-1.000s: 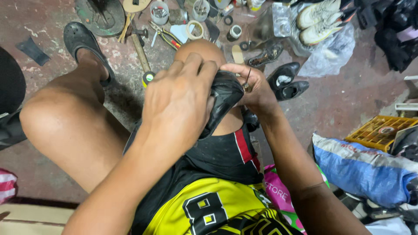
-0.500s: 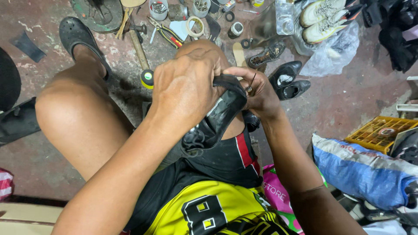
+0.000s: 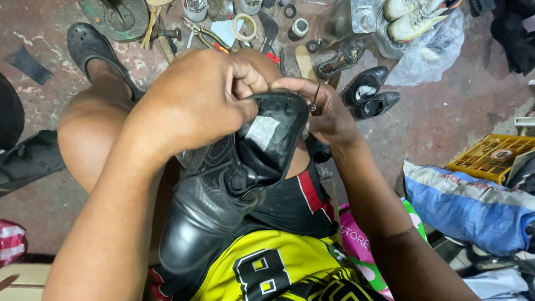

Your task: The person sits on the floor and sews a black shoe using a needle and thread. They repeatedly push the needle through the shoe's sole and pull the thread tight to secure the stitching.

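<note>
Black leather shoe (image 3: 223, 189) on the lap, heel end up, opening visible.

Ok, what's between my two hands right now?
In the head view, the heel end of the black shoe sits between the left hand and right hand, both gripping it.

Black shoe (image 3: 223, 189) now tilted, toe toward lap, insole exposed.

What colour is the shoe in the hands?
Black leather shoe, clearest in the head view.
</note>
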